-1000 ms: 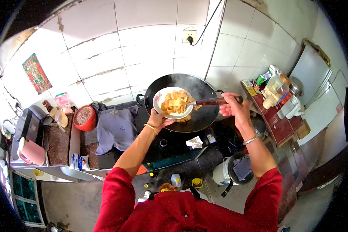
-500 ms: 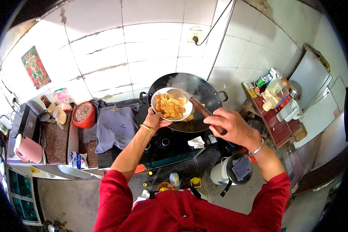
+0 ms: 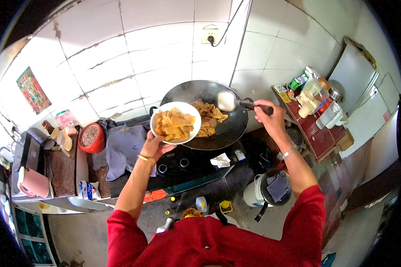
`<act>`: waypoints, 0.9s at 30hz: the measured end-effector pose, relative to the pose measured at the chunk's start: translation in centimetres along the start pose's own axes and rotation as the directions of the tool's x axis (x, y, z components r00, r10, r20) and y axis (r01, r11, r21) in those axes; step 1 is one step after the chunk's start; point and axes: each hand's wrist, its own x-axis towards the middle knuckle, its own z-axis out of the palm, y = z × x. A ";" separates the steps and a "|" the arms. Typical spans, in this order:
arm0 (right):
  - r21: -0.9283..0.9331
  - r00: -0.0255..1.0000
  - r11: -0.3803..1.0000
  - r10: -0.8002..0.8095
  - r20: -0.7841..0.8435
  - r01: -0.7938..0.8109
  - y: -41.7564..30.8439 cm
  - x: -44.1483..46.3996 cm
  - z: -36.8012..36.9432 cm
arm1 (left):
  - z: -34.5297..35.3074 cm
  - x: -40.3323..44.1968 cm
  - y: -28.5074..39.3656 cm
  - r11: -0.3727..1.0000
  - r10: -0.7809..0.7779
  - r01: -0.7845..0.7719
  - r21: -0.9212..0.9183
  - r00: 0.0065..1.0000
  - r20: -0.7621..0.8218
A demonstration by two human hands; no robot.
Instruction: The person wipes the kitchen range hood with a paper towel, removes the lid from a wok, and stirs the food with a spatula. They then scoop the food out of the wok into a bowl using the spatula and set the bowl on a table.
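Food [image 3: 176, 127] lies in two lots, judged at well past halfway done: the nearer one heaps the bowl [image 3: 162, 110] nearly to its rim, while the farther one, loose yellow-brown pieces, sits in the wok [image 3: 227, 133], so a fair share is dished up and a fair share is left in the pan. Nearest, at about 12 o'clock from the body, a crumpled white paper [image 3: 220, 160] rests on the black stove [image 3: 200, 163]. At 11 o'clock, the left hand [image 3: 152, 147] is closed on the bowl, gripping its edge at the bowl's own 7 o'clock, with the thumb on the rim; how the fingers sit underneath cannot be told. The bowl is beyond that hand, toward its 1 o'clock, and overlaps the wok's near-left side in view. From the left hand, the food in the wok lies at about 2 o'clock; from the right hand it lies at 9 o'clock. That right hand [image 3: 272, 120], at 1 o'clock from the body, is wrapped around the end of the handle of a spatula [image 3: 226, 101], whose blade points to 9 o'clock, just beside the loose pieces, with no food seen on it; whether it touches the pan cannot be told. Farthest, at 12 o'clock, stands the white tiled wall [image 3: 169, 49].
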 end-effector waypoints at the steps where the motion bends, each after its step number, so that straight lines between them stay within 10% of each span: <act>1: 0.003 1.000 1.000 0.004 -0.008 -0.004 1.1 0.6 -0.3 | -0.5 -0.7 0.3 1.000 0.009 -0.009 0.001 1.000 0.003; 9: -0.171 0.953 0.938 0.290 -0.089 -0.301 5.9 6.7 -2.3 | -3.5 -7.0 1.9 0.995 0.096 -0.096 0.009 0.986 -0.136; 16: 0.551 0.799 0.614 0.574 0.179 -0.565 18.9 5.0 7.3 | -4.6 -9.9 2.5 0.996 0.087 -0.092 -0.021 0.980 -0.181; 27: 0.701 0.775 0.488 0.614 0.147 -0.520 14.8 2.2 8.7 | -4.5 -9.2 2.3 0.993 0.072 -0.079 -0.082 0.994 -0.085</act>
